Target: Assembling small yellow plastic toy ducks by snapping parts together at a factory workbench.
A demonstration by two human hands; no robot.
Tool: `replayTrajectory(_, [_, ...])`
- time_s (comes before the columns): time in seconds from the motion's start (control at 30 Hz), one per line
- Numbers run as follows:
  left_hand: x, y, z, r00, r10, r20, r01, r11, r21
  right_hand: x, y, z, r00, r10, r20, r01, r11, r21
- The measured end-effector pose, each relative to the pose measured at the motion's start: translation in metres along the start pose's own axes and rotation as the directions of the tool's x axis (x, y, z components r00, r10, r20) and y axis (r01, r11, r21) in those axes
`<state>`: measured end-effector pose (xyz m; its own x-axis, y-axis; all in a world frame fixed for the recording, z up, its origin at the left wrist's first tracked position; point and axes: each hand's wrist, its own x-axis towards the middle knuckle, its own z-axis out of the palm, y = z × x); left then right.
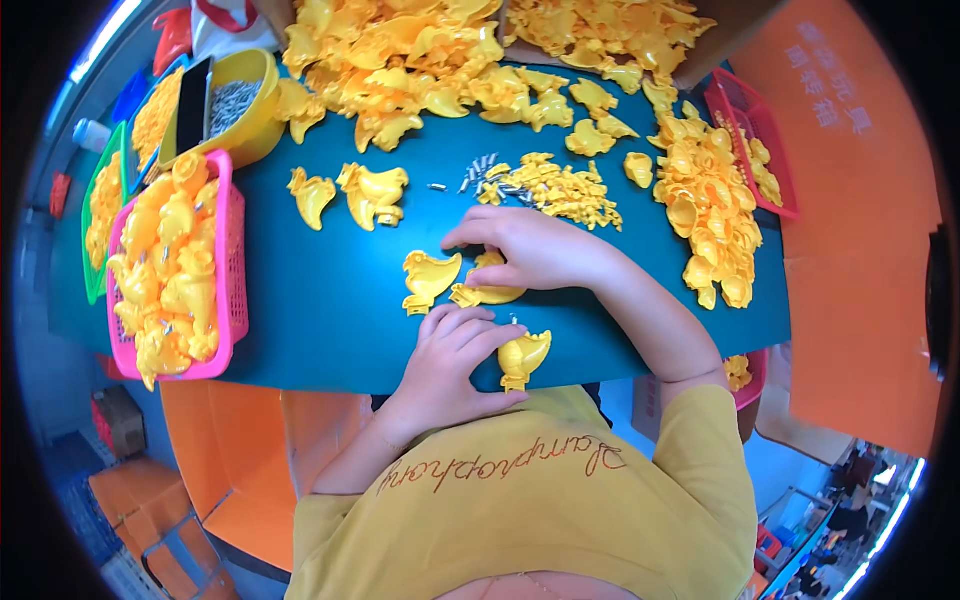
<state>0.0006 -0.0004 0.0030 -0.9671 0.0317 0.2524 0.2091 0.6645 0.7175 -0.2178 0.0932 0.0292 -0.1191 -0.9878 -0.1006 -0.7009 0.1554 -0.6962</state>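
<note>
My left hand (pixel 452 365) is closed around the edge of a yellow plastic figure shell (pixel 527 356) near the table's front edge, with forefinger above and thumb below. A small metal pin stands just above that shell. My right hand (pixel 535 246) reaches in from the right, forefinger and thumb apart. Its thumb lies over a second yellow shell (pixel 497 296), partly hidden beneath the hand. Left of it a hollow yellow shell half (pixel 430 278) rests on the table. Beyond the right hand are small yellow parts (pixel 570 190) and grey metal pins (pixel 482 170).
Yellow shells (pixel 400 60) heap along the far side, with another pile (pixel 710 215) at right. A pink basket (pixel 232 270) of yellow figures stands left, beside a yellow tub (pixel 255 135) of metal pieces. A red basket (pixel 765 120) sits at the green table's (pixel 310 310) right edge.
</note>
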Motion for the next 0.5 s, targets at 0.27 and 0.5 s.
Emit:
replayTrajectory(0.27, [-0.001,-0.002,-0.001,0.999,0.032,0.03,-0.031,0.999,-0.02,-0.054,0.079,-0.085,0.78,0.282,-0.559,-0.414,0.902,-0.122])
replayTrajectory(0.5, [0.0,-0.001,0.002,0.998,0.036,0.043,-0.035,0.999,-0.042,-0.038,0.083,-0.06,0.722,0.217,-0.657,-0.407,0.901,-0.149])
